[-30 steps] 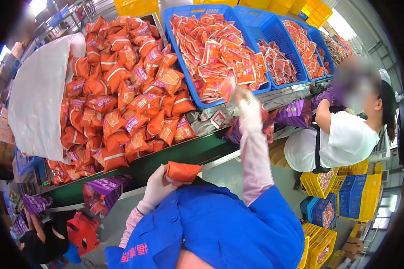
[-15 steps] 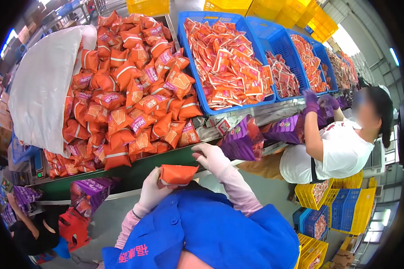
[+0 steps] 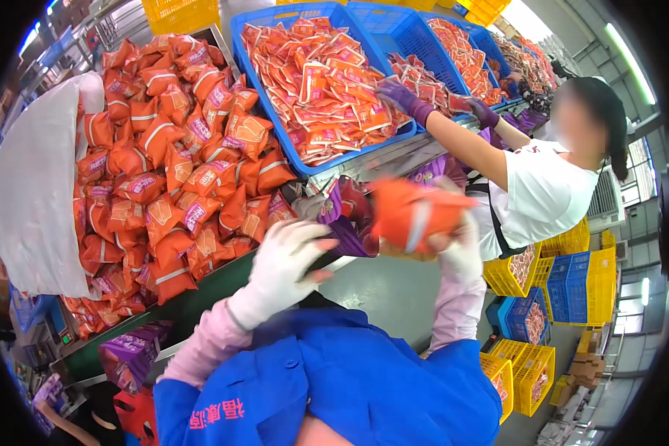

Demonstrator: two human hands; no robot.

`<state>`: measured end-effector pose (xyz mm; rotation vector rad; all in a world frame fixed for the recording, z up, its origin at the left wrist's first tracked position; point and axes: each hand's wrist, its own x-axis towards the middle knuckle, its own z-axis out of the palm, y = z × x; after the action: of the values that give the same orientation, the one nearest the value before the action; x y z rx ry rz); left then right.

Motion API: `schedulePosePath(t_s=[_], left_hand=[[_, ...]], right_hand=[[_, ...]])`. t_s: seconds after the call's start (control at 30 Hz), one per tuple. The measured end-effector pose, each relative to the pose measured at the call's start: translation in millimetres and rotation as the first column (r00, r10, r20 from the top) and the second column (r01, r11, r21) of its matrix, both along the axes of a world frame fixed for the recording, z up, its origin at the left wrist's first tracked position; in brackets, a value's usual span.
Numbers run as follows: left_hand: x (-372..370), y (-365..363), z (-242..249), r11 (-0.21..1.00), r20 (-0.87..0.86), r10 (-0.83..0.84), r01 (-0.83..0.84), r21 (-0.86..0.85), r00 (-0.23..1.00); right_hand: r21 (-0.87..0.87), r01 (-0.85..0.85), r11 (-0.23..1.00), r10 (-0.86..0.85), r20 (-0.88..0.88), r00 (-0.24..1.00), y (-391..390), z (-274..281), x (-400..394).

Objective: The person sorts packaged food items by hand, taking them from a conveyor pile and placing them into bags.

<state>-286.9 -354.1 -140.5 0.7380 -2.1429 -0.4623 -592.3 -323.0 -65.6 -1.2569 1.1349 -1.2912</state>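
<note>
My right hand [image 3: 461, 249], in a pale glove with bare fingertips, grips an orange packet [image 3: 416, 215] that is blurred by motion. My left hand [image 3: 286, 267] is gloved the same way, its fingers spread and curved with nothing in them, near the purple bag [image 3: 346, 215] at the line's edge. That bag stands between my two hands, slightly farther off. A large heap of orange packets [image 3: 193, 178] lies to the left, beyond my left hand.
Blue crates [image 3: 305, 167] of flat orange packets stand behind the line. A co-worker [image 3: 550, 193] in purple gloves reaches over them at right. White sheeting [image 3: 37, 186] covers the heap's left side. Another purple bag [image 3: 134, 353] hangs at lower left. Yellow crates [image 3: 528, 379] stand at lower right.
The orange packet has passed from my left hand to my right hand and moved right. My left hand has opened. The view has shifted right, and the co-worker's hands have moved over the crates.
</note>
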Motion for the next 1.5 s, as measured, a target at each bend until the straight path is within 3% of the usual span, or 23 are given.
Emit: schedulePosePath(t_s=[0.03, 0.1, 0.17, 0.2, 0.23, 0.3, 0.33, 0.37, 0.43, 0.5, 0.6, 0.63, 0.7, 0.77, 0.83, 0.9, 0.97, 1.0, 1.03, 1.2, 1.33, 1.37, 1.5], left_hand=[[-16, -6, 7, 0.995, 0.088, -0.069, 0.075, -0.062, 0.994], [-46, -15, 3, 0.980, 0.242, -0.069, 0.111, -0.166, 0.968], [-53, -29, -46, 0.985, 0.324, 0.037, 0.020, -0.172, 0.945], [-51, -31, -62, 0.979, 0.401, 0.136, -0.061, -0.193, 0.906], [-37, -30, -62, 0.978, 0.403, 0.152, -0.078, -0.194, 0.903], [0, -24, -64, 0.975, 0.522, 0.057, 0.064, -0.211, 0.851], [8, -19, -66, 0.949, 0.414, 0.109, 0.029, -0.313, 0.904], [15, -7, -67, 0.955, 0.424, 0.119, 0.013, -0.295, 0.898], [22, 8, -53, 0.955, 0.472, 0.068, 0.080, -0.286, 0.879], [37, 20, -54, 0.966, 0.498, 0.071, 0.065, -0.250, 0.864], [67, 42, -62, 0.979, 0.537, 0.075, 0.040, -0.199, 0.840], [72, 49, -66, 0.990, 0.563, 0.070, 0.010, -0.138, 0.824], [87, 66, -72, 0.978, 0.463, 0.143, -0.053, -0.202, 0.875], [97, 75, -65, 0.986, 0.432, 0.144, -0.091, -0.143, 0.890], [97, 77, -57, 0.974, 0.343, 0.169, -0.103, -0.204, 0.924], [88, 78, -56, 0.961, 0.229, 0.183, -0.125, -0.247, 0.956], [83, 80, -57, 0.952, 0.367, 0.093, 0.025, -0.305, 0.925], [83, 84, -80, 0.974, 0.292, 0.031, 0.036, -0.222, 0.956], [87, 88, -77, 0.962, 0.302, 0.112, -0.027, -0.272, 0.947], [142, 108, -64, 0.975, 0.298, 0.189, -0.142, -0.170, 0.936], [156, 127, -64, 0.975, 0.284, 0.200, -0.162, -0.150, 0.938], [160, 133, -68, 0.972, 0.362, 0.224, -0.181, -0.150, 0.905], [202, 162, -72, 0.916, 0.247, 0.402, -0.390, -0.099, 0.882]], right_hand=[[-0.011, 0.037, 0.999, -0.035, 0.154, 0.988, 1, 8, 3], [-0.042, 0.004, 0.999, 0.005, 0.206, 0.978, -10, -8, 14], [0.087, -0.140, 0.986, 0.142, -0.007, 0.990, -26, -36, 25], [0.256, -0.173, 0.951, 0.185, -0.023, 0.982, -29, -51, 25], [0.107, -0.207, 0.973, 0.227, -0.249, 0.941, -32, -59, 22], [0.102, -0.332, 0.938, 0.303, -0.708, 0.638, -30, -54, 19], [0.125, -0.366, 0.922, 0.316, -0.791, 0.525, -32, -43, 30], [0.139, -0.385, 0.912, 0.341, -0.780, 0.525, -31, -30, 46], [0.258, -0.527, 0.810, 0.271, -0.961, -0.053, -38, -1, 91], [0.394, -0.560, 0.729, 0.257, -0.916, -0.309, -51, -11, 126], [0.451, -0.542, 0.709, 0.232, -0.875, -0.425, -47, -44, 194], [0.564, -0.566, 0.601, 0.285, -0.813, -0.508, -45, -55, 215], [0.677, -0.573, 0.462, 0.358, -0.733, -0.578, -45, -52, 232], [0.511, -0.651, 0.561, 0.245, -0.854, -0.459, -45, -54, 223], [0.652, -0.580, 0.489, 0.274, -0.746, -0.607, -36, -50, 238], [0.822, -0.465, 0.330, 0.440, -0.569, -0.694, -46, -109, 250], [0.833, -0.446, 0.327, 0.488, -0.553, -0.676, -36, -116, 252], [0.836, -0.439, 0.329, 0.502, -0.549, -0.669, -39, -117, 258], [0.834, -0.442, 0.330, 0.512, -0.552, -0.659, -43, -120, 268], [0.846, -0.449, 0.286, 0.662, -0.514, -0.546, -9, -153, 301], [0.856, -0.456, 0.244, 0.747, -0.466, -0.475, 16, -159, 265], [0.844, -0.484, 0.231, 0.741, -0.475, -0.474, 21, -163, 252], [0.737, -0.673, 0.061, 0.656, -0.538, -0.530, -13, -196, 310]])
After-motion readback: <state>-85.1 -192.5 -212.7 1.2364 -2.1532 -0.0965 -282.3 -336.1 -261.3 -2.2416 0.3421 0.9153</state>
